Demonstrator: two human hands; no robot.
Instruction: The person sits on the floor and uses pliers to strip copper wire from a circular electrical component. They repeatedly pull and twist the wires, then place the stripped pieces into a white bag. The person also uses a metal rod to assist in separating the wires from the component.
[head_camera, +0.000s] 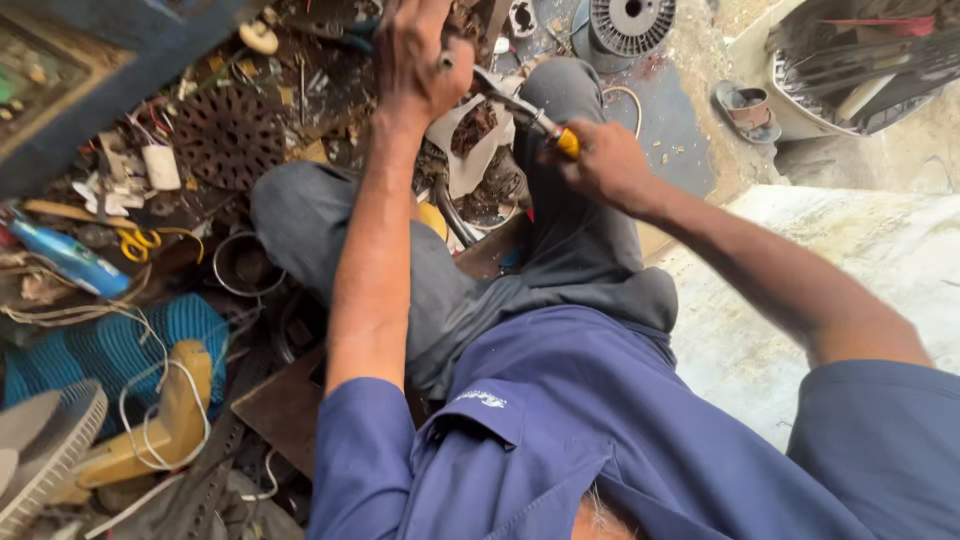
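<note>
Blue shirt (600, 420) filled the near view above two working hands.
Right hand (605, 160) clenched a yellow-handled screwdriver (525, 110); left hand (420, 55) gripped the motor part (475, 160).

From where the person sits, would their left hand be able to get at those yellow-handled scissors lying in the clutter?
Probably yes. The yellow-handled scissors lie uncovered on the left side, beyond the knee, but the left hand is now gripping the work up front and would have to let go.

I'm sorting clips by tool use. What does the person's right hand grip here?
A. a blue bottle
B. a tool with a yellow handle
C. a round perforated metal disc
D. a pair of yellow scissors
B: the right hand closes round a yellow-handled tool whose metal shaft runs toward the left hand.
</note>
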